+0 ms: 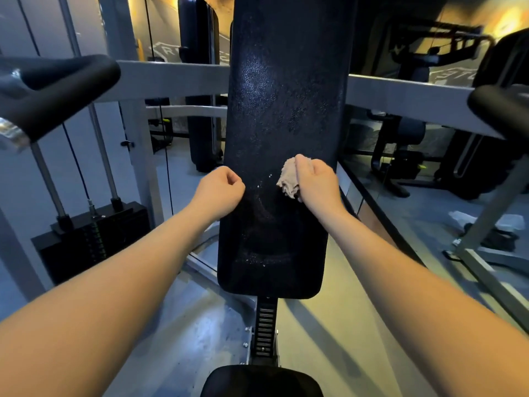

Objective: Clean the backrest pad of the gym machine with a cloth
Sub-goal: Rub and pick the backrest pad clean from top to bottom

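1. Nearest, a black seat [262, 381] is seen at the bottom edge. A notched post [266, 330] rises from it to the lower end of the backrest pad [286, 96].
2. The left hand [219, 190] is held at the pad's left edge. Its fingers [229, 174] are clenched into a loose fist, and nothing is seen inside them.
3. The right hand [316, 181] is set against the right half of the pad, level with the left. Its fingers [303, 164] are wrapped round a bunched tan cloth [289, 179], which is pressed to the pad and sticks out to the left of them.
4. A few white specks [266, 180] are seen on the pad just left of the cloth, between the two hands.
5. The pad's long axis runs upright, away from the fingers. A duller, smeared stretch lies below them and a longer, glossy stretch above. The upper stretch is judged to be what is left, so upward strokes along that axis are called for. The right hand, already on the pad with the cloth, is the one placed to make them.
6. Farther out, a black handle [57, 90] is seen left of the fingers and another [501, 107] to their right. A weight stack [91, 239] stands low on the left. Other machines behind are too blurred to be told apart.
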Action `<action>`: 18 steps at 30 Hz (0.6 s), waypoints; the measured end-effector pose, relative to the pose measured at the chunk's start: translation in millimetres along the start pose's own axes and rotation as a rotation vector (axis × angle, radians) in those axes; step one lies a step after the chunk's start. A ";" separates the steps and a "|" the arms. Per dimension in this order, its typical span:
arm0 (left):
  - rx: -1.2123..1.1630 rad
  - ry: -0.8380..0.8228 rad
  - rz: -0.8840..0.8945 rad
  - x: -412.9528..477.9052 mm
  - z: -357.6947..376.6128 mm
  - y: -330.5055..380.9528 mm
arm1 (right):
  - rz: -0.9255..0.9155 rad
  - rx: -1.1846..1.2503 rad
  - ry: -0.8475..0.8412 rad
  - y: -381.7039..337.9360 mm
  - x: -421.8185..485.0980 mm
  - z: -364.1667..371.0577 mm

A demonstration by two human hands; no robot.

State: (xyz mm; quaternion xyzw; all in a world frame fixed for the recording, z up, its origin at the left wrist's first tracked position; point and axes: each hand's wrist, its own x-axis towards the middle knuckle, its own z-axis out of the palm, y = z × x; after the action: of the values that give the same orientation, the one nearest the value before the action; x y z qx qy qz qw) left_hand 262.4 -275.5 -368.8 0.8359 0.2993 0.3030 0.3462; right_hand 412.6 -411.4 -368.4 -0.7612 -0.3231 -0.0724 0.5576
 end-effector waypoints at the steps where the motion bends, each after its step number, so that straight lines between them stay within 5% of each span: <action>1: 0.050 0.005 0.053 10.2 -1.6 3.7 | -0.015 -0.003 0.032 -7.8 11.7 -5.9; 5: 0.262 0.058 0.255 51.1 -5.5 11.9 | -0.184 -0.109 0.194 -31.3 60.0 -18.9; 10: 0.720 -0.044 0.263 66.9 2.8 -7.9 | -0.440 -0.418 0.227 -27.2 95.0 -5.0; 13: 0.761 -0.069 0.233 69.3 14.3 -17.2 | -0.550 -0.602 0.097 -9.1 99.4 13.6; 18: 0.726 -0.035 0.226 71.3 18.0 -22.2 | -0.630 -0.568 0.114 0.8 98.1 10.6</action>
State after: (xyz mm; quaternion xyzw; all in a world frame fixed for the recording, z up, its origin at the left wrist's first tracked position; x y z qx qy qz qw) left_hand 314.2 -219.1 -374.7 0.9368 0.2874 0.1993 -0.0031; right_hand 487.0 -361.6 -326.8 -0.7433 -0.4758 -0.3676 0.2933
